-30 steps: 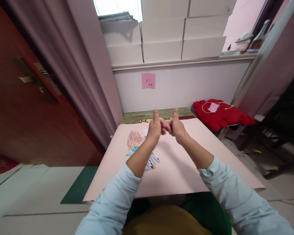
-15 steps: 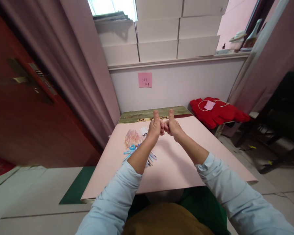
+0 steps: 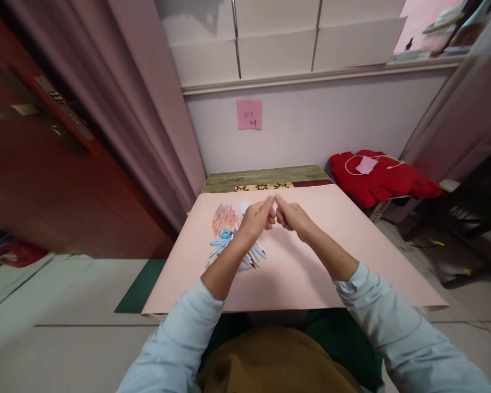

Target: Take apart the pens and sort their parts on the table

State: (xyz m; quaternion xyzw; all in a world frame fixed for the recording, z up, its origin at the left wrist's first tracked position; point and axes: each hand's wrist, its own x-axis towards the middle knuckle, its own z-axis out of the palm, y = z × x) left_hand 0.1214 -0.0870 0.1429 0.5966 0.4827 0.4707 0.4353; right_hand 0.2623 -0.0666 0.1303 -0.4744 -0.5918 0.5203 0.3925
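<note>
My left hand is held above the pink-covered table, its fingers curled in and its thumb angled toward the other hand. Close beside it, my right hand is closed the same way, with the two thumb tips nearly meeting. Nothing shows in either hand. Below and left of my left hand lie pens and pencils in groups: pinkish-orange pens, blue pens, and white ones partly behind the hand. My left forearm covers part of these groups.
Behind the table, a pink note is stuck to the wall. At the right stands a seat with a red cloth, a cord and a pink paper on it. A mauve curtain and a red-brown door are at the left.
Both thumbs, upright before, have tipped inward toward each other. The hands have stayed closed above the table. The view has tilted down a little.
</note>
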